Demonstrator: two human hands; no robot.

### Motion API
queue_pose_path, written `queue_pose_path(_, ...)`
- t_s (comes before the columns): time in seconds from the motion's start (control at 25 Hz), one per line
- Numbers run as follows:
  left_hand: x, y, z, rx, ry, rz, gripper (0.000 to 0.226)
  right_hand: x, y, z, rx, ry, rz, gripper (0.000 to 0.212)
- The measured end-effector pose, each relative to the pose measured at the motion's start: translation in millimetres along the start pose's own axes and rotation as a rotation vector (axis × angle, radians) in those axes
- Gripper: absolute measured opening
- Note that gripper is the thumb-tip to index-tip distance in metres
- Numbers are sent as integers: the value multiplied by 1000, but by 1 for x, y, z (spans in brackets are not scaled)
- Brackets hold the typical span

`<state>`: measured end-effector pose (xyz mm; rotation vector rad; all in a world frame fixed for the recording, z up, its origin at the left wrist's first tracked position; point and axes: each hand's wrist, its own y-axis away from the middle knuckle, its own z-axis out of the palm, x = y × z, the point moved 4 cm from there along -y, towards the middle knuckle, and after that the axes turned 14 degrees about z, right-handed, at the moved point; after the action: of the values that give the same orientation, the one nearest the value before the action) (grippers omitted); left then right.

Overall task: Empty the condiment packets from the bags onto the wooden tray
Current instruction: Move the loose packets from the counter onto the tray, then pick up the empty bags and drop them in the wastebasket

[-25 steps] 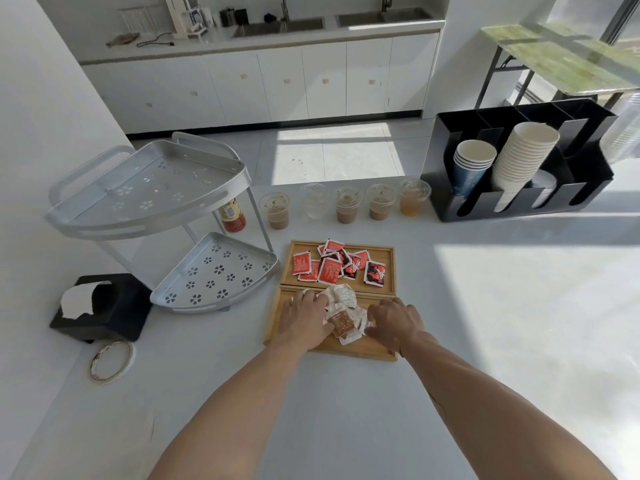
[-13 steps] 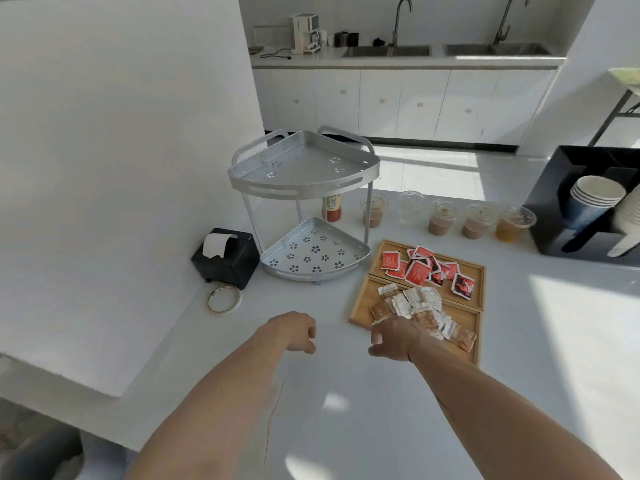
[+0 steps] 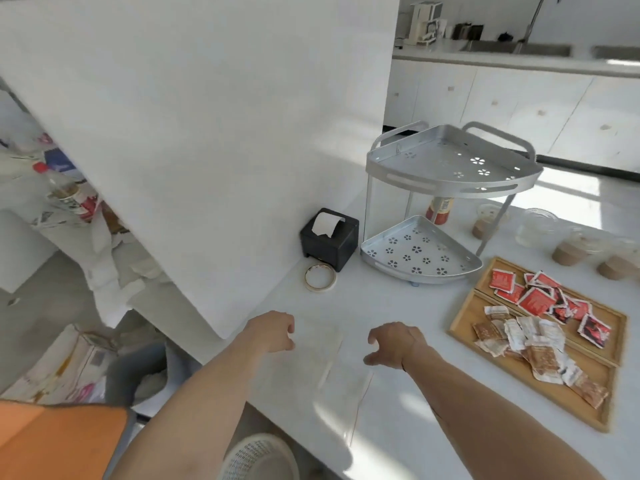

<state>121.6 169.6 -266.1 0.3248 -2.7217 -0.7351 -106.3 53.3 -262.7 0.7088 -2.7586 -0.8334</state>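
Note:
The wooden tray (image 3: 462,311) lies at the right on the white counter. Red condiment packets (image 3: 535,301) fill its far compartment. Brown and white packets (image 3: 526,341) are spread in the near one. Two flat clear bags lie left of the tray, one (image 3: 325,355) between my hands and one (image 3: 346,407) nearer me. My left hand (image 3: 273,332) is curled at the first bag's far left corner; whether it grips the bag is unclear. My right hand (image 3: 394,344) hovers at that bag's right side with fingers apart, holding nothing.
A silver two-tier corner rack (image 3: 419,251) stands behind the tray, a red-capped bottle (image 3: 440,209) behind it. A black tissue box (image 3: 329,237) and tape roll (image 3: 320,277) sit by the wall. Drink cups (image 3: 568,252) line the back right. A white basket (image 3: 259,459) sits below the counter edge.
Both hands left the tray and moved left over the counter. The brown and white packets now lie loose in the near compartment. The view swung to the left.

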Motion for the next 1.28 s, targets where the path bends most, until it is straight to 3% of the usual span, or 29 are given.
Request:
queue_pose_path(0.2, -22, -2, 8, 80, -28, -36, 57, -36, -6, 23, -5, -6, 45, 65)
queue_pose_path(0.32, -26, -13, 13, 122, -89, 30, 64, -47, -6, 40, -17, -16, 88, 64)
queue_pose_path(0.56, -26, -47, 18, 45, -163, 162, 74, -55, -5, 59, 25, -124, 163, 56)
queue_pose_path(0.8, -18, -64, 18, 88, -253, 174, 65, -52, -9, 60, 5, -168, 165, 45)
queue_pose_path(0.92, -18, -63, 18, 89, -302, 136, 48, -51, -10, 61, -28, -126, 159, 34)
queue_pose_path(1.04, -15, -53, 17, 104, -339, 111, 34, -44, -7, 61, -86, -84, 147, 41)
queue_pose_path(1.28, -16, -2, 19, 149, -157, 19, 28, -31, 0, 42, -91, -20, 67, 36)
